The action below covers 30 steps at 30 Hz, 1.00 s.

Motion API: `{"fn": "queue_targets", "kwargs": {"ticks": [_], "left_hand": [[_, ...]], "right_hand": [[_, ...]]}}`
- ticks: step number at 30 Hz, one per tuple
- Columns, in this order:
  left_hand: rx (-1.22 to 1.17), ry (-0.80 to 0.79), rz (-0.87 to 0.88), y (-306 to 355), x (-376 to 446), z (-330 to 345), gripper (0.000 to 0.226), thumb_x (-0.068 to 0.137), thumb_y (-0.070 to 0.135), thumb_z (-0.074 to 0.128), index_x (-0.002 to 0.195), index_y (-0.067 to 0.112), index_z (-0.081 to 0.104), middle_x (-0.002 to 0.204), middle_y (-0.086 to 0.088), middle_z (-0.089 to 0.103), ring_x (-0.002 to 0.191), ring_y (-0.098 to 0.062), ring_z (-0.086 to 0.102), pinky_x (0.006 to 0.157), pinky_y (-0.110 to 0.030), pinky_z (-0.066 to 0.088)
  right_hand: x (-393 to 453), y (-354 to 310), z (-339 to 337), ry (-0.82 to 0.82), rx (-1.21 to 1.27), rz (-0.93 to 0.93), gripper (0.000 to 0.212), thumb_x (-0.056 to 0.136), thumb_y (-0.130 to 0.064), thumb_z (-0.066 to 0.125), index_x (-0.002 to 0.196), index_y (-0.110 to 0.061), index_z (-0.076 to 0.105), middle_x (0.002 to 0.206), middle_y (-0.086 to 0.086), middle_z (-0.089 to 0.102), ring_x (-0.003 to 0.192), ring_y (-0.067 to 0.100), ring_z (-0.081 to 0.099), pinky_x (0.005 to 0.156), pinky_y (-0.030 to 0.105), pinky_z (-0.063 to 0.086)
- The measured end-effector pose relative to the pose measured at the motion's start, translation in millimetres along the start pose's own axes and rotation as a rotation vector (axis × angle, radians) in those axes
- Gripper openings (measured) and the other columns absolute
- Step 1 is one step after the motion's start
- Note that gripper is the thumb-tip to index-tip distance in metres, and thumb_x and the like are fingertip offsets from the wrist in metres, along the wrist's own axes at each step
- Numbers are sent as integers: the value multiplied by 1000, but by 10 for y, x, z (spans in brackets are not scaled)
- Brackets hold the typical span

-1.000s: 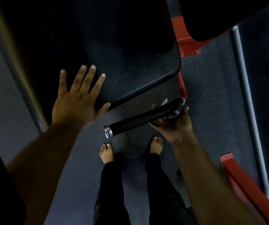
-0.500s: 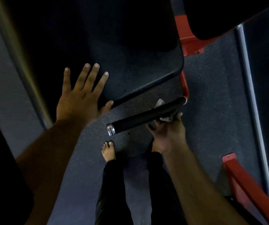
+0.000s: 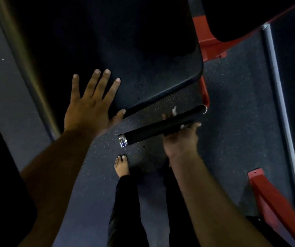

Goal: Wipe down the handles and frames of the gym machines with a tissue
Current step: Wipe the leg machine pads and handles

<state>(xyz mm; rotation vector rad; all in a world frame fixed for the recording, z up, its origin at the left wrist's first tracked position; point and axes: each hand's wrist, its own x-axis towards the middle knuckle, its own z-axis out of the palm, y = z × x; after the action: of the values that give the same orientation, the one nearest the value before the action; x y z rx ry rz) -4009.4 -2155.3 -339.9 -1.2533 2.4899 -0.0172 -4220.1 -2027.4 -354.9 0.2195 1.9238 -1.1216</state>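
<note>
The black handle [image 3: 153,130] and a tissue [image 3: 174,110] are gripped by the right hand [image 3: 180,139]; the seat pad [image 3: 153,82] is pressed by the flat, spread left hand [image 3: 89,106].

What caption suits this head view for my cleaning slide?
Right hand wipes black handle with tissue; left hand rests on seat pad.

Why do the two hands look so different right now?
The left hand lies flat with its fingers spread on the dark seat pad; the right hand curls around the black handle. The left hand holds nothing, while the right hand presses a white tissue against the handle. Both are bare and touch the machine.
</note>
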Motion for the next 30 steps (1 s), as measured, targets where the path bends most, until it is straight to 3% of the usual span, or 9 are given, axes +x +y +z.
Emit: {"fn": "queue_targets", "kwargs": {"ticks": [3,6,9,11,13,17,20,24,30], "left_hand": [[-7,3,-2,-8,3,-1,85,97,75,13,164,25,-4,171,-9,-10,158,-26,-11,123,-66,1],[3,4,-5,-3,2,2,85,97,75,13,164,25,-3,172,-9,-9,158,-26,-10,123,-66,1],[6,3,-2,6,3,-1,85,97,75,13,164,25,-3,172,-8,-9,158,-26,-10,123,-65,1],[4,3,-2,8,5,-2,85,97,76,12,164,25,-3,172,-8,-9,158,-26,-9,123,-66,1],[7,5,-5,1,2,5,85,97,76,11,164,25,-4,172,-8,-9,158,-27,-9,123,-66,2],[-3,13,-5,13,-3,-5,85,98,75,14,164,25,-4,172,-8,-7,158,-26,-8,123,-66,3],[-3,18,-8,11,-3,-3,85,98,75,14,164,25,-3,172,-7,-8,158,-26,-8,123,-65,3],[-4,6,-7,1,-8,-1,85,98,75,12,164,25,-5,172,-7,-9,158,-26,-10,123,-65,2],[-5,-7,-4,5,0,-5,86,97,76,9,164,25,-8,172,-8,-11,158,-26,-12,123,-65,2]], "right_hand": [[-185,-125,25,-53,-137,-1,39,110,-40,39,135,-17,57,114,1,75,107,18,72,105,44,52],[-689,213,139,-250,-82,51,43,108,-48,36,130,-22,61,117,-6,74,120,13,65,107,34,48],[-976,410,11,-468,-181,101,43,99,-54,43,114,-22,66,115,-3,75,108,11,71,95,33,56],[-952,409,-230,-495,-367,-185,39,101,-54,49,113,-23,70,106,-9,76,101,6,72,89,41,59],[-761,325,-448,-444,-607,-676,32,103,-36,51,123,-19,69,120,-8,71,116,7,66,93,45,57],[-466,42,-232,-431,-1135,-1107,42,97,-26,58,138,-17,57,149,6,51,149,23,36,119,68,21],[-475,27,146,-567,-1482,-1169,42,103,-51,43,130,-22,57,132,3,62,133,20,52,114,77,12],[-327,-109,206,-653,-1586,-1281,62,102,-65,21,106,-24,67,101,-3,71,97,18,69,117,69,20],[149,-484,-164,-363,-1596,-938,67,107,-54,12,88,-24,68,86,-5,70,97,18,68,117,72,17]]}}
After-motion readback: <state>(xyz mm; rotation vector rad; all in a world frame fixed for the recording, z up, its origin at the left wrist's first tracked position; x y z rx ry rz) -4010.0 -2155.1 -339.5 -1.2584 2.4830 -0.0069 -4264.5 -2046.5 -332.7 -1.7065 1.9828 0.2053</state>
